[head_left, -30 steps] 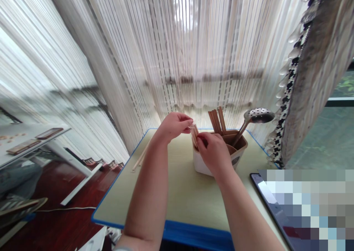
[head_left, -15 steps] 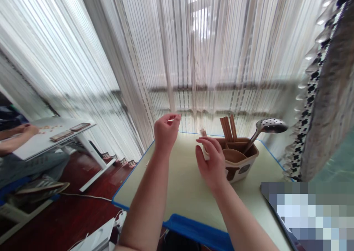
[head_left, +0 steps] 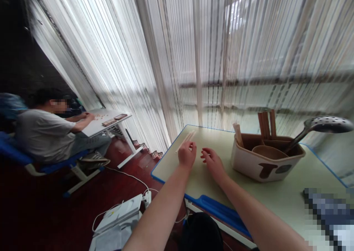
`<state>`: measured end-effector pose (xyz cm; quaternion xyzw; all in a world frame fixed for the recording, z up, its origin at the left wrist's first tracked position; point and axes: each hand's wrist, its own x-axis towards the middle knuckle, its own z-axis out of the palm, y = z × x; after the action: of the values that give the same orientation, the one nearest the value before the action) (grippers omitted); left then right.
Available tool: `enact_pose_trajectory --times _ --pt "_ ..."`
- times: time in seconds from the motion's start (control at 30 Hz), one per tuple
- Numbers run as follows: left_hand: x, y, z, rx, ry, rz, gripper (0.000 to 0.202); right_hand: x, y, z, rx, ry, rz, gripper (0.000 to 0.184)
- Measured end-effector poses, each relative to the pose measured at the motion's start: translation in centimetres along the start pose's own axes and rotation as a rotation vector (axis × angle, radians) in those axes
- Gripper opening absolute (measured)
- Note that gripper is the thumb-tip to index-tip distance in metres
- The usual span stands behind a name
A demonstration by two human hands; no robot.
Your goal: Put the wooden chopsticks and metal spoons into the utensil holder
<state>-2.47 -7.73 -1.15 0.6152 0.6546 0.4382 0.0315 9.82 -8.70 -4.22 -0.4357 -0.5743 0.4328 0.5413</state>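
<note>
My left hand (head_left: pixel 187 154) rests on the pale green table (head_left: pixel 276 195), fingers curled and pinched at the near end of thin pale chopsticks (head_left: pixel 186 139) lying by the left edge. Just right of it my right hand (head_left: pixel 212 162) hovers low with fingers loosely apart and nothing visible in them. Further right stands a cream utensil holder (head_left: pixel 260 167). It holds brown chopsticks (head_left: pixel 266 124), a pale bundle of chopsticks (head_left: pixel 237 133), a wooden spoon (head_left: pixel 269 152) and a slotted metal ladle (head_left: pixel 326 125).
The table has a blue rim (head_left: pixel 218 209) and a string curtain (head_left: pixel 199 59) hangs behind it. A blurred device (head_left: pixel 329 214) lies at the right. On the left another person (head_left: pixel 44 133) sits at a white desk (head_left: pixel 106 122). A power strip and cables (head_left: pixel 121 214) lie on the floor.
Both hands have left the holder and come down to the table's left part, beside the loose pale chopsticks. The view has swung left, so the seated person now shows.
</note>
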Motion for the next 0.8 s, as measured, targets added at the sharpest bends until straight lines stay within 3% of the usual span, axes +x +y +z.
enact_pose_trajectory --times 0.17,0.3,0.47,0.8 --pt "0.3 -1.0 0.9 0.129 -0.082 -0.003 0.025 1.3 -0.1 -2.3 0.166 0.141 0.089 0.034" --pt "0.9 -2.5 1.8 0.216 -0.112 0.008 0.031 1.6 -0.3 -3.1 0.152 0.184 0.127 0.034" --pt "0.8 -3.1 2.5 0.327 -0.207 -0.037 0.031 1.2 -0.5 -2.9 0.065 0.119 0.113 0.035" --pt "0.5 -3.1 2.2 0.343 -0.164 0.055 0.031 0.7 -0.8 -2.3 0.024 0.015 0.172 0.038"
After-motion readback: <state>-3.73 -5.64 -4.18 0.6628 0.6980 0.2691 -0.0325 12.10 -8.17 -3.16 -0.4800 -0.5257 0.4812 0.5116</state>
